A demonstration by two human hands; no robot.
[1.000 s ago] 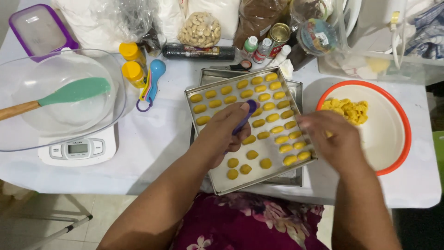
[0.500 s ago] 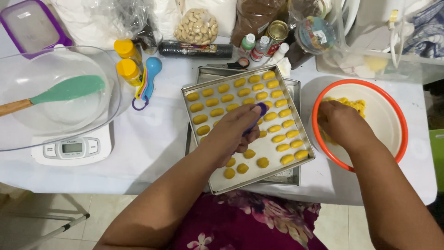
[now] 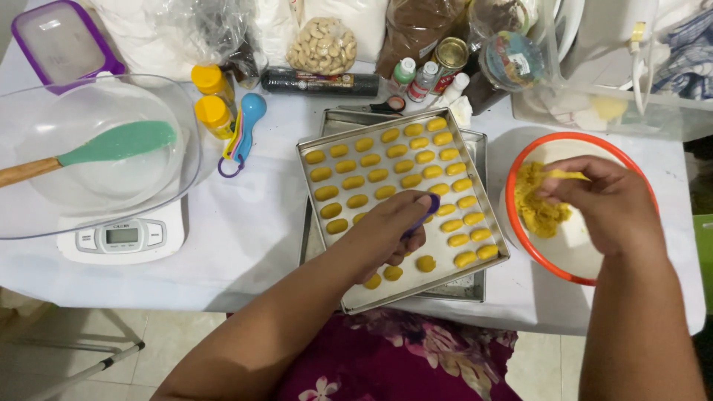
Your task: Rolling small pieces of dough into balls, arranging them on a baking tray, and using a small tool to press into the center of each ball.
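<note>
Head view: the baking tray [image 3: 349, 293] is the landmark; it lies on the white surface [image 3: 245, 245] in front of the person
Left hand [image 3: 390, 234]: over the near half of the tray, fingers curled shut around a small purple scoop [image 3: 423, 214], its tip just above the rows
Dough pieces [image 3: 386, 174]: yellow ovals in neat rows filling the far part of the tray, a few more by the near edge
Right hand [image 3: 598, 200]: right of the tray, inside the orange-rimmed bowl [image 3: 549, 271], fingertips pinched together on the yellow dough [image 3: 535, 212]
Yellow dough: heaped against the bowl's side nearest the tray
Glass bowl [image 3: 96, 208]: well left of the tray, on a white kitchen scale [image 3: 122, 238], a green spatula [image 3: 111, 145] resting in it
Measuring spoons [image 3: 241, 137]: between glass bowl and tray
Bottles and bags: beyond the tray's far edge
</note>
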